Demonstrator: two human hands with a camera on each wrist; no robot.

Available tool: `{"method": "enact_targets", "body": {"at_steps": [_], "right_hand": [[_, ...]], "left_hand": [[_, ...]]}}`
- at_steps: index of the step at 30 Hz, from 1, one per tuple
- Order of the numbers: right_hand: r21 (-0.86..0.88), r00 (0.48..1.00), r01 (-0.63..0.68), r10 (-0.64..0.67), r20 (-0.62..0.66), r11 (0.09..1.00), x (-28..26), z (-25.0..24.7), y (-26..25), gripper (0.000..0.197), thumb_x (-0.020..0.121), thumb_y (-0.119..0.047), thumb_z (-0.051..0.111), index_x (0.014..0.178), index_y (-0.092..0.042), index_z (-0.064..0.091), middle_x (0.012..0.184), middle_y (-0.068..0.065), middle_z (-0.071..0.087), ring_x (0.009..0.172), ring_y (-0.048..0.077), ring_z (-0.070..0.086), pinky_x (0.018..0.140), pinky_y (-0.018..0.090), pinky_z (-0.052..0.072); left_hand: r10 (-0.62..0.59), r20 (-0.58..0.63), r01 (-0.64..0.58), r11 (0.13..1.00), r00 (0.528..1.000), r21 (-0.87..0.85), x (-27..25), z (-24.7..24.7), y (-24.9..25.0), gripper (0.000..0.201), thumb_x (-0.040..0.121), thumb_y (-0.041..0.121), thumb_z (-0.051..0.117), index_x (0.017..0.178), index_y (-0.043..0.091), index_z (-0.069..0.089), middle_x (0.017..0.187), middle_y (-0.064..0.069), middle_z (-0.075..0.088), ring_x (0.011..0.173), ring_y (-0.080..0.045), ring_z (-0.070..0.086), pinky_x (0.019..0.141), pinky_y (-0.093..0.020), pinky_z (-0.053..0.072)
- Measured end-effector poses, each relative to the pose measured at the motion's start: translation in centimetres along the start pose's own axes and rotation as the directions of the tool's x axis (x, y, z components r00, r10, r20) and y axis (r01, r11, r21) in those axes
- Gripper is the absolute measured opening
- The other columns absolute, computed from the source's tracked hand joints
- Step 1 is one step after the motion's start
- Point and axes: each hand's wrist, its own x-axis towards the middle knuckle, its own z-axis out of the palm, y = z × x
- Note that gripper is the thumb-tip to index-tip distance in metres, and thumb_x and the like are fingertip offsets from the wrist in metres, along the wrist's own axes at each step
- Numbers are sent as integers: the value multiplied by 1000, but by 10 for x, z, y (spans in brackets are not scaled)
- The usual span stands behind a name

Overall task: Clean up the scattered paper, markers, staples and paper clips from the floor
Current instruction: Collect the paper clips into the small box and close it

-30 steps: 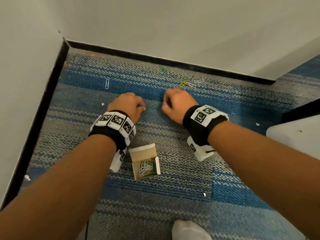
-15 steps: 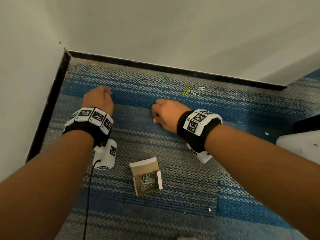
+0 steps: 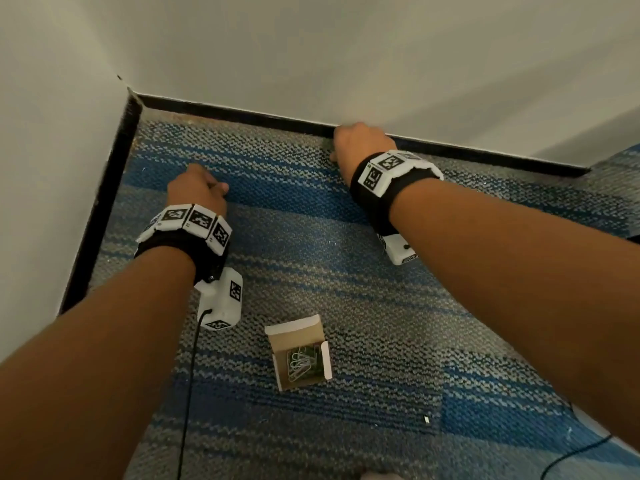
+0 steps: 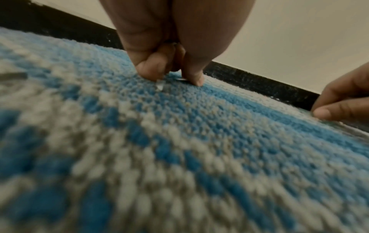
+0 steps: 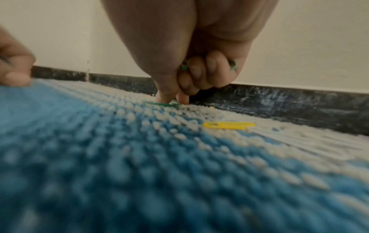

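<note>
Right hand (image 5: 187,52) pinching green clip (image 5: 162,104) at upper centre, others already clutched; left hand (image 4: 171,47) pinching silver clip (image 4: 159,84); carpet (image 3: 311,265) pile may snag either.

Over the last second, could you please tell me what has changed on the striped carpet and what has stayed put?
The left hand moved left and away, and now pinches a silver paper clip on the carpet. The right hand reached forward to the black skirting board, fingertips on a green paper clip, with green clips already curled in its palm. The open cardboard box of clips and the yellow paper clip stayed put.
</note>
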Motion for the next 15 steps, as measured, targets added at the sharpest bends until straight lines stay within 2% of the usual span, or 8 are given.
{"method": "enact_targets", "body": {"at_steps": [4,6,8,9,10,12,13,15], "right_hand": [[-70,999,49,-48,27,996,0,-7,-3,29,96,-10,46,122,3,52,121,23,54,110,41,56,85,41,47],[-39,998,51,-50,31,998,-3,-9,-1,29,95,-11,44,119,3,54,120,24,56,108,41,57,84,40,47],[95,1000,-11,10,8,995,-10,-10,4,33,95,-23,44,114,-1,58,117,23,59,105,39,58,81,36,46],[196,999,-46,46,1,980,-15,-10,6,35,94,-30,42,108,-4,60,115,23,60,104,38,58,81,34,44],[307,996,-88,88,16,948,-20,-10,9,37,94,-34,38,98,-7,62,112,23,61,102,37,57,82,33,43],[566,985,-172,144,94,807,-34,-9,6,38,95,-35,33,75,-11,55,93,19,63,87,32,58,74,30,41],[713,975,-223,155,160,665,-45,-8,4,40,95,-34,32,66,-13,50,76,13,60,69,27,55,62,24,40],[894,955,-297,109,276,335,-71,-8,-5,40,97,-34,35,60,-19,38,52,1,43,42,16,34,42,15,26]], "left_hand": [[-27,6,27,999,1000,-37,-2,-10,-12,29,96,25,44,107,0,54,108,-21,58,97,-40,54,72,-37,38],[-65,15,66,991,998,-115,-5,-19,-22,32,95,27,40,110,3,55,110,-21,58,99,-40,55,77,-40,42],[-72,36,79,960,997,-269,-13,-30,-33,23,85,25,43,90,10,60,99,-23,57,88,-36,57,80,-44,47],[-65,56,82,926,996,-368,-21,-36,-38,16,78,23,42,72,15,55,83,-19,55,71,-30,56,69,-42,49],[-65,82,97,871,994,-481,-30,-39,-42,17,76,20,41,60,17,45,65,-12,51,52,-24,48,53,-35,44],[-64,134,136,745,989,-653,-54,-45,-54,27,81,13,37,55,16,33,42,3,38,32,-11,30,40,-17,27],[-43,167,147,716,985,-682,-70,-45,-58,29,85,10,36,57,17,33,40,6,37,30,-7,27,39,-13,24],[44,218,124,704,975,-699,-104,-44,-63,30,93,8,34,65,17,36,49,3,41,30,-4,28,36,-10,24]]}}
